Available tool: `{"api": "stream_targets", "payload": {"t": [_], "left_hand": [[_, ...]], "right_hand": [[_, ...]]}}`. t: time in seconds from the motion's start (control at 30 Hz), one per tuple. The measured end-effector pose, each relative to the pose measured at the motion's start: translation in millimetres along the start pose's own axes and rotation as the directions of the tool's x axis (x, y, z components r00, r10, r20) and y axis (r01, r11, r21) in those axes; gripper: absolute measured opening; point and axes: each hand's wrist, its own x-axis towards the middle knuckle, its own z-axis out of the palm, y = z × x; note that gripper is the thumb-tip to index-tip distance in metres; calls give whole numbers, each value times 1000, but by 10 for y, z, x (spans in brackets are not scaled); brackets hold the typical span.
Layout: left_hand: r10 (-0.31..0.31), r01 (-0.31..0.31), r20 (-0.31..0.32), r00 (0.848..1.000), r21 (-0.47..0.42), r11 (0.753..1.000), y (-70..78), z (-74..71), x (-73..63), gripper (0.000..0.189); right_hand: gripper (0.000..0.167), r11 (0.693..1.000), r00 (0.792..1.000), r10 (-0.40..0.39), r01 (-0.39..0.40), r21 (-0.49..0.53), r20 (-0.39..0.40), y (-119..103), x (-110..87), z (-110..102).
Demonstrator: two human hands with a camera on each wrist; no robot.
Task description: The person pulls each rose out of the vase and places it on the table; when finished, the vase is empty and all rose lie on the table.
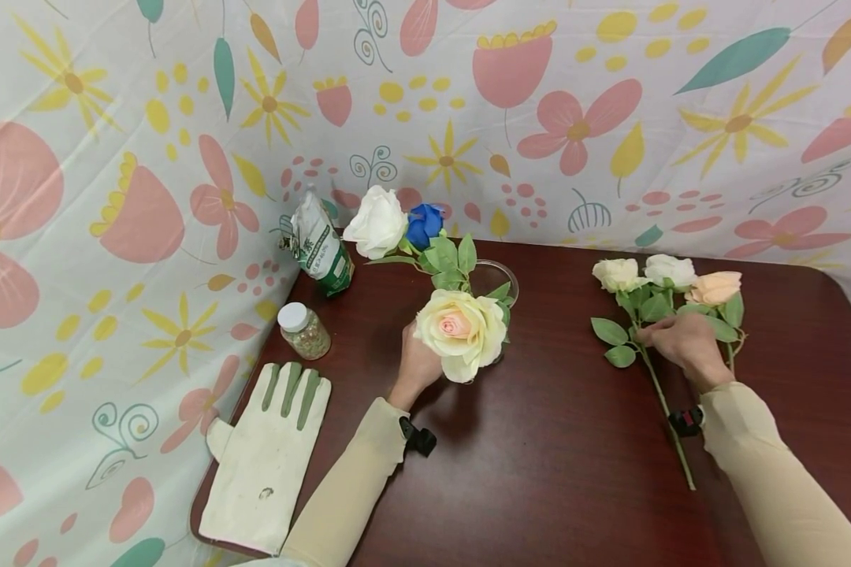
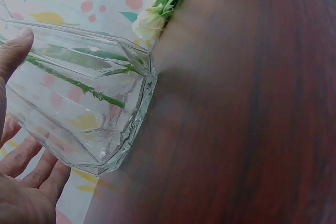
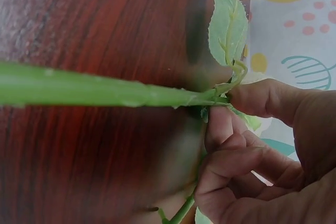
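Note:
My left hand [image 1: 420,358] holds a clear faceted glass vase [image 2: 79,135], thumb on one side and fingers on the other in the left wrist view. Green stems show through its glass. Above it, a pale yellow rose [image 1: 461,335] hides much of the vase in the head view, with a white rose [image 1: 376,223] and a blue rose [image 1: 425,226] behind. At the right, my right hand [image 1: 688,346] pinches a green flower stem [image 3: 152,95] between thumb and fingers. By that hand are a cream rose [image 1: 618,275], another white rose [image 1: 670,271] and a peach rose [image 1: 714,288].
A white work glove [image 1: 262,465] with green-striped fingers lies at the table's left edge. Beyond it stand a white-lidded jar [image 1: 307,335] and a green-and-white bag [image 1: 324,248]. A flower-patterned cloth [image 1: 411,118] hangs behind the dark wooden table [image 1: 525,472].

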Motion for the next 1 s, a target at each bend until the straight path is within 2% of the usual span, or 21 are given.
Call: {"api": "stream_targets", "payload": {"t": [0.07,0.1,0.27,0.53,0.77,0.9,1.0], "left_hand": [[6,-6,-1,1000,4,1000,10,3,4,43],[5,-5,1,1000,15,1000,-87,34,6,43],[21,-21,3,1000,19,1000,-165,50,0,45],[3,-3,8,1000,-1,1000,-156,43,-5,48],[17,-17,6,1000,8,1000,-169,48,4,46],[37,-36,-6,999,8,999,-104,33,3,44],[61,-62,-16,998,-18,998,74,-25,-6,45]], "right_hand": [[42,1000,1000,5,-5,0,7,5,2,2],[42,1000,1000,6,-6,1,10,4,1,3],[42,1000,1000,6,-6,9,22,8,-6,1],[44,999,998,12,-15,35,65,11,-30,-28],[50,998,999,22,-25,62,41,-13,-81,-43],[50,998,1000,10,-11,54,13,-36,-118,-48],[47,998,1000,5,-5,55,-3,-67,-151,-61]]}}
